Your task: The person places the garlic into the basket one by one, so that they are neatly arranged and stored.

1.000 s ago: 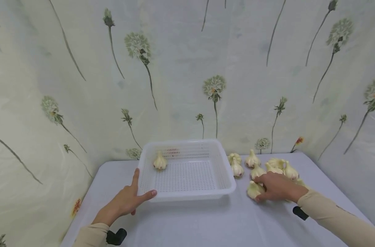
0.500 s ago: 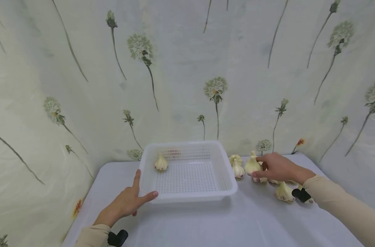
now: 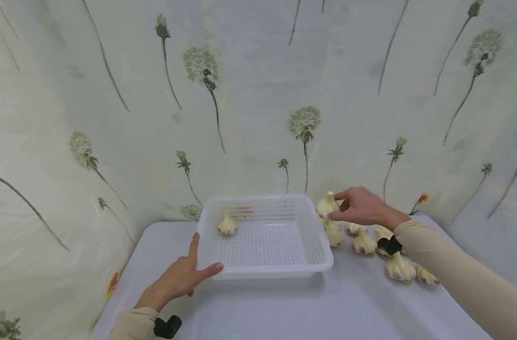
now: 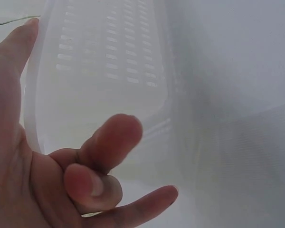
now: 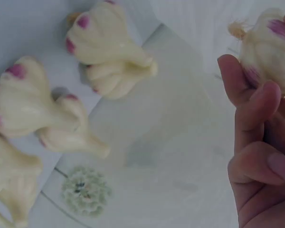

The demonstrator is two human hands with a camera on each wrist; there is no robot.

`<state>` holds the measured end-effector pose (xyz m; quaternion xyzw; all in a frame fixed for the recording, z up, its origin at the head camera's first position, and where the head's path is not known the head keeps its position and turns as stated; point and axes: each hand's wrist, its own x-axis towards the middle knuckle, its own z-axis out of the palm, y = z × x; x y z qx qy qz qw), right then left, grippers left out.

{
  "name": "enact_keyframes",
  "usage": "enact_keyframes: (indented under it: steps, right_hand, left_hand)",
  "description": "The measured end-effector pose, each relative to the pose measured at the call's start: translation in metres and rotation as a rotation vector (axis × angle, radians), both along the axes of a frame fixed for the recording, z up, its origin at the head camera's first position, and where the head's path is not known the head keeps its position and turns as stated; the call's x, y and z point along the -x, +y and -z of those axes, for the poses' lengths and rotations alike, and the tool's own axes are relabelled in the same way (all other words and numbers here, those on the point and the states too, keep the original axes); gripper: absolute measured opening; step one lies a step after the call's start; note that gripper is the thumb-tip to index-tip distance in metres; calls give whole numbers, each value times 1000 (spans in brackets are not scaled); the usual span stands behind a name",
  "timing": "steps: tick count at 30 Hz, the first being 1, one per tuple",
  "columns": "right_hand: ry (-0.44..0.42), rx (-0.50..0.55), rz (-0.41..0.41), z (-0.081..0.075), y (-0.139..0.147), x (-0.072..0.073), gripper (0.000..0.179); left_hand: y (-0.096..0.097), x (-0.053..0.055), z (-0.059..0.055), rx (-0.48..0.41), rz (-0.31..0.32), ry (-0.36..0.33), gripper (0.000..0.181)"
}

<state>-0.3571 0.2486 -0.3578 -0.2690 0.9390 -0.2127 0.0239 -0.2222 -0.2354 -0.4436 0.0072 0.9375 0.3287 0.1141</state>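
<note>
My left hand (image 3: 177, 282) rests at the near left corner of a white plastic basket (image 3: 275, 268), its thumb over the front rim and its index finger along the left side. In the left wrist view, the other fingers (image 4: 111, 140) bend loosely outside the slotted wall. A garlic bulb (image 3: 227, 224) stands inside the basket toward the left. My right hand (image 3: 362, 206) pinches another garlic bulb (image 3: 328, 206) by thumb and fingers, raised beside the basket's far right corner; the right wrist view shows this bulb's purple-marked base.
Several garlic bulbs (image 3: 364, 243) lie right of the basket, under and behind my right forearm. One bulb (image 3: 334, 233) is close against the basket's right wall. A white cloth covers the table (image 3: 284, 307), and a flower-printed sheet (image 3: 250, 118) hangs behind it.
My right hand moved from low among the bulbs to the back of the pile, took hold of a garlic bulb and lifted it left toward the basket. My left hand stayed on the basket.
</note>
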Motion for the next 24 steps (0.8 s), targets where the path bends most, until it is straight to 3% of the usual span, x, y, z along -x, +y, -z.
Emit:
enact_keyframes:
  steps: [14,24]
  right_hand:
    - [-53,59,38,5,-57,30,66]
    - [-68,90,-12,20,-113,45,67]
  left_hand:
    - [1,5,1,-14,-6,2,126]
    - [0,5,4,-7,-20,7,125]
